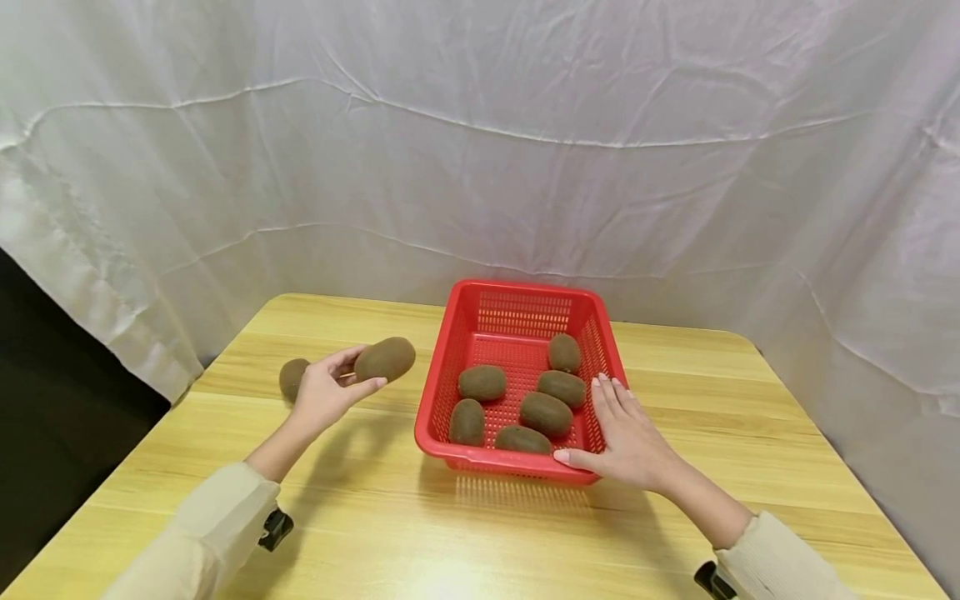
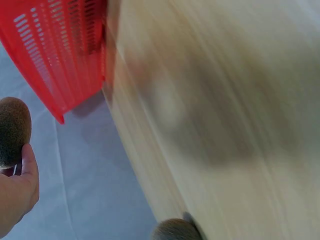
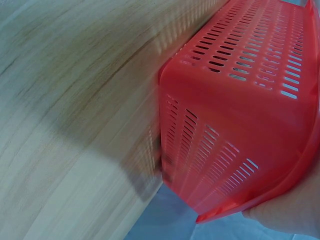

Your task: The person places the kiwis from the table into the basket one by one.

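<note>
My left hand [image 1: 327,392] pinches a brown kiwifruit [image 1: 386,359] between thumb and fingers, raised over the table to the left of a red plastic basket [image 1: 432,392]. Another kiwifruit [image 1: 293,380] lies on the table just behind that hand; it shows at the bottom of the left wrist view too. My right hand [image 1: 633,446] rests with extended fingers on the basket's near right corner, thumb on the front rim. Several kiwifruit, among them one in the middle [image 1: 546,414], lie on the basket floor. In the right wrist view part of the hand [image 3: 292,212] shows at the basket's rim.
The basket stands on a light wood table [image 1: 360,517] toward its far edge. A pale curtain [image 1: 480,192] hangs behind and around the table. Past the table's left edge is a dark area [image 1: 60,425].
</note>
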The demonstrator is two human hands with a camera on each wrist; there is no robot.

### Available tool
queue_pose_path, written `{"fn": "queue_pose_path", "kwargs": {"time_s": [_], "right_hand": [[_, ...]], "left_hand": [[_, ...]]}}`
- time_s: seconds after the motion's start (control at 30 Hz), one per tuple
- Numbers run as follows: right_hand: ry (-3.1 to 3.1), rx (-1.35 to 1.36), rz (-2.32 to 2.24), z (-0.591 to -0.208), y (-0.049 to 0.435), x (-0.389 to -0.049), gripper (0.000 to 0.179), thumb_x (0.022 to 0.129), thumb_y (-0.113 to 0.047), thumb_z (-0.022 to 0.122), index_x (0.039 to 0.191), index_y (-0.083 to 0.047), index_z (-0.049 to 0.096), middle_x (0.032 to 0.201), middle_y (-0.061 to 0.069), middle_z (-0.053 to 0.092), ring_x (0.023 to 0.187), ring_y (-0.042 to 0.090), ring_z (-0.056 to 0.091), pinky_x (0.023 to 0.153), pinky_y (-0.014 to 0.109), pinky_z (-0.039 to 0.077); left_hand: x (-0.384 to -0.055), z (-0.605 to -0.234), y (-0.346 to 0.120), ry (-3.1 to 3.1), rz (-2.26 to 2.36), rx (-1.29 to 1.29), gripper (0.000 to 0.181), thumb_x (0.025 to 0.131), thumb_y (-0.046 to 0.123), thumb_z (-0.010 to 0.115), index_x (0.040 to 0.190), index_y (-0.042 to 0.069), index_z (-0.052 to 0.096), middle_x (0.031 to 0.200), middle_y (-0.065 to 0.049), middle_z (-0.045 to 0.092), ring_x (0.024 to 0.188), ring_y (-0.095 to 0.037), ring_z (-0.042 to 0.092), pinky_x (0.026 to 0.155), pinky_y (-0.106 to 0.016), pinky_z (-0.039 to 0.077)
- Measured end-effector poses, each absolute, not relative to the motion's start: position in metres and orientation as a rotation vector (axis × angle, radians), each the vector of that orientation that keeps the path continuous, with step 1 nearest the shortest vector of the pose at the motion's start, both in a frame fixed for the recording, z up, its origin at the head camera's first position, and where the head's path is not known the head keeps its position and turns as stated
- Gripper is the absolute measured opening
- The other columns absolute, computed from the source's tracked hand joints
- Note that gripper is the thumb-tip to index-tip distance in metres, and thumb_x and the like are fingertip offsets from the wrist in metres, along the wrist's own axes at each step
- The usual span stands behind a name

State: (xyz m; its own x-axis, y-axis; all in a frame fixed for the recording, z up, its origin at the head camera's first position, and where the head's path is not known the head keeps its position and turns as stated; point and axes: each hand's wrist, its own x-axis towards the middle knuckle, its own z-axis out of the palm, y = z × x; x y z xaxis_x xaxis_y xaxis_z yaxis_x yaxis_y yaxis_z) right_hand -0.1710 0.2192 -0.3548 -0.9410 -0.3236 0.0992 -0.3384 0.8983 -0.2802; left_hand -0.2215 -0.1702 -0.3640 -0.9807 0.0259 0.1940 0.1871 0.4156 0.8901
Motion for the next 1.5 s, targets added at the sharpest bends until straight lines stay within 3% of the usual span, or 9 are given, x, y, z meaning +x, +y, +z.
{"fn": "queue_pose_path", "kwargs": {"time_s": [0.37,1.5], "right_hand": [[-3.02,0.518,0.484,-0.353,0.219,-0.17,0.108,0.077,-0.064,0.059,0.144,0.01,0.017,0.152,0.028,0.013,0.139,0.046,0.01,0.113,0.057,0.013],[-3.016,0.527,0.472,-0.356,0.22,-0.171,0.109,0.077,-0.064,0.058,0.144,0.01,0.016,0.152,0.027,0.014,0.14,0.045,0.011,0.114,0.056,0.013]], "left_hand": [[-0.229,-0.356,-0.15,-2.503,-1.667,-0.236,0.059,0.079,0.016,0.073,0.132,0.003,0.051,0.127,-0.019,0.056,0.111,-0.032,0.059,0.088,-0.03,0.053],[-0.238,-0.347,-0.087,-2.438,-1.731,-0.334,0.052,0.077,0.012,0.074,0.124,0.0,0.057,0.116,-0.019,0.063,0.103,-0.027,0.062,0.085,-0.032,0.055]]}}
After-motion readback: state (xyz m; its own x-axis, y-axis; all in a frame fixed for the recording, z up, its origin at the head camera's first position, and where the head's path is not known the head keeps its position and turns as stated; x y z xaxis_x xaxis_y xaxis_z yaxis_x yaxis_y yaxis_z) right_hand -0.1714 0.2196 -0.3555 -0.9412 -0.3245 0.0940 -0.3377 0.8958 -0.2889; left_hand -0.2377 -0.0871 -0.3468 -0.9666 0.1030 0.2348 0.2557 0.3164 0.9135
